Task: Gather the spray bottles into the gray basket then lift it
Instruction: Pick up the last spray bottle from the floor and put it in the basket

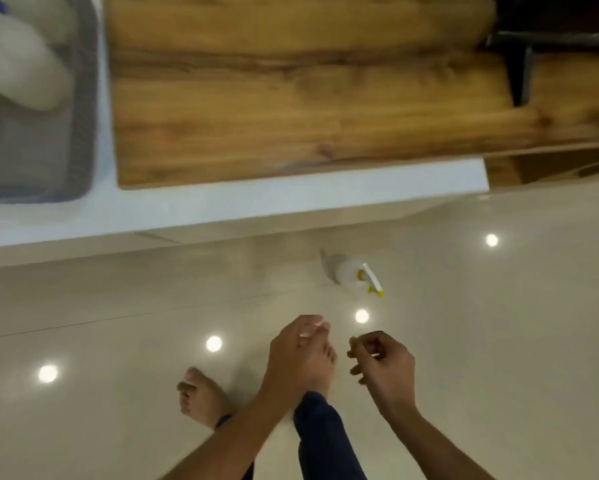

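A translucent white spray bottle (pixel 346 270) with a yellow and white trigger head lies on its side on the glossy floor, just below the counter's edge. The gray basket (pixel 80 98) stands on the white counter at the upper left, with pale bottles blurred inside it. My left hand (pixel 300 351) hangs over the floor below the bottle, fingers loosely curled, holding nothing. My right hand (pixel 383 365) is beside it to the right, fingers bent and apart, also empty. Both hands are a short way from the fallen bottle and do not touch it.
A white counter edge (pixel 291 199) runs across the middle, with a wooden top (pixel 291 98) behind it. My bare feet (pixel 201 396) stand on the beige tiled floor, which reflects several ceiling lights. A dark gap with a metal frame (pixel 523 64) is at the upper right.
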